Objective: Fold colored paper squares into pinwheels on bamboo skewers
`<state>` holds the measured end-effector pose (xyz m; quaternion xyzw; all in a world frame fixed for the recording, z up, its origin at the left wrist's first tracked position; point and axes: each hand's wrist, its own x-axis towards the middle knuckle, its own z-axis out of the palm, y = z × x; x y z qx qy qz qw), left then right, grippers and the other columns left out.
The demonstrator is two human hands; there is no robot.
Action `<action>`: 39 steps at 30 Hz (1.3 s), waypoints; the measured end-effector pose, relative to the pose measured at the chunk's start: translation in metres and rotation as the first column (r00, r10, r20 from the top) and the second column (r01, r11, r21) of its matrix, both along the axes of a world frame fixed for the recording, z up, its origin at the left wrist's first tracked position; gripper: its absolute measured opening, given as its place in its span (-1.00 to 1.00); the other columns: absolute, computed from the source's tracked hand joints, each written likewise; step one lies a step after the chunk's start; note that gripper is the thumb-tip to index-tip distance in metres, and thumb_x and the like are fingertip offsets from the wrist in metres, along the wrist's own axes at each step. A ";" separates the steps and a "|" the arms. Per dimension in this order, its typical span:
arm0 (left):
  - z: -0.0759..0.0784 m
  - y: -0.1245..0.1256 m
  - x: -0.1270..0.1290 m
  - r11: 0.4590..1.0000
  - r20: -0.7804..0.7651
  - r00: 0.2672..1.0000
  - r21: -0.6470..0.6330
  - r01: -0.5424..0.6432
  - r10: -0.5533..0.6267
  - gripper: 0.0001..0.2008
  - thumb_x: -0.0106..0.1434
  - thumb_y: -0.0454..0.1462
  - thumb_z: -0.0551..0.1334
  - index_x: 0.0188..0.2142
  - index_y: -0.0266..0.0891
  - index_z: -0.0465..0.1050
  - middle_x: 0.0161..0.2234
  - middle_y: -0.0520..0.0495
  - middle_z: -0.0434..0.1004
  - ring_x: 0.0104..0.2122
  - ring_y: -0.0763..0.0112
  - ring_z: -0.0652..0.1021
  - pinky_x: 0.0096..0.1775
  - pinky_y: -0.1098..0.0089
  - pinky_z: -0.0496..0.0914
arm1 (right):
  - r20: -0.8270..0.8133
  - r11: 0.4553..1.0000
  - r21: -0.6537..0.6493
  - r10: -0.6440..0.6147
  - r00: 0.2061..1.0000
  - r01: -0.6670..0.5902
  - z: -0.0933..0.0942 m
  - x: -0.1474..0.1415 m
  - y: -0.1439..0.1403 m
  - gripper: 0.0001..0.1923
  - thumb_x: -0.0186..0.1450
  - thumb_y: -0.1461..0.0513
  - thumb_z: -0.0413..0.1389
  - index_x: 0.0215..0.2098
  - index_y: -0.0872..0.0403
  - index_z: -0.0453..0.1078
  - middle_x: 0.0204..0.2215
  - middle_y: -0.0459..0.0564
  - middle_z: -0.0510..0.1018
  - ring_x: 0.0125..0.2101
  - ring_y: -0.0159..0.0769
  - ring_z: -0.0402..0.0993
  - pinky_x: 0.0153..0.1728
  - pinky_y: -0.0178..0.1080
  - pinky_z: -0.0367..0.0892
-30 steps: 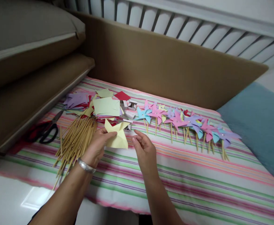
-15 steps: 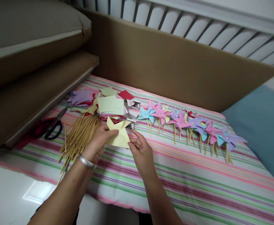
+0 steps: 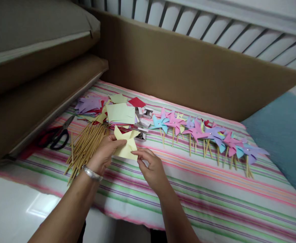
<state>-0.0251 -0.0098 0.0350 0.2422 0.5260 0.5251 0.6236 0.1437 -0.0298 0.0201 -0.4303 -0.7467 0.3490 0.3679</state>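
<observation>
My left hand, with a silver bangle on its wrist, pinches a pale yellow paper pinwheel, its thumb lying near the middle. The slit corners of the paper stand up at the top. At the lower right edge of the same paper, the fingertips of my right hand hold a corner, the index finger lying along it. Just beyond the paper is a small open box with dark small pieces in it. A bundle of thin wooden sticks lies close to my left hand.
Stacked coloured paper squares and purple cut paper lie behind the sticks. Scissors rest at the left. Finished pinwheels on sticks form a row at the right. A brown panel stands behind the striped cloth.
My right hand has shifted slightly left and down along the paper, its index finger now over the lower right corner. The left hand keeps its hold. The view has shifted slightly.
</observation>
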 end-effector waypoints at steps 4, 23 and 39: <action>0.001 0.000 -0.001 1.000 0.013 1.000 -0.007 0.004 -0.004 -0.65 -0.21 -0.31 0.37 -0.36 -0.40 0.50 -0.53 -0.09 0.58 -0.57 0.37 0.52 -0.45 0.40 0.40 | 0.007 0.999 0.010 0.043 0.999 -0.043 -0.001 -0.002 0.000 -0.52 0.11 0.47 -0.05 -0.10 -0.05 0.42 -0.21 -0.03 0.47 -0.27 -0.33 0.40 -0.21 -0.26 0.33; -0.001 -0.001 -0.006 1.000 0.040 0.999 0.002 0.009 -0.009 -0.67 -0.21 -0.31 0.36 -0.37 -0.39 0.50 -0.54 -0.09 0.57 -0.54 0.36 0.52 -0.42 0.39 0.38 | 0.083 0.992 0.121 0.024 0.996 -0.034 -0.007 -0.005 0.000 -0.55 0.16 0.42 -0.05 -0.01 0.02 0.35 -0.16 0.03 0.48 -0.15 -0.24 0.41 -0.13 -0.19 0.34; -0.004 0.000 -0.007 1.000 0.030 0.999 -0.016 0.021 -0.020 -0.70 -0.22 -0.29 0.37 -0.42 -0.38 0.51 -0.56 -0.10 0.57 -0.56 0.34 0.52 -0.43 0.38 0.38 | -0.125 0.981 -0.194 -0.014 0.992 -0.011 -0.012 -0.010 -0.001 -0.66 0.19 0.29 0.04 -0.05 0.01 0.40 -0.27 -0.03 0.51 -0.33 -0.31 0.42 -0.26 -0.25 0.35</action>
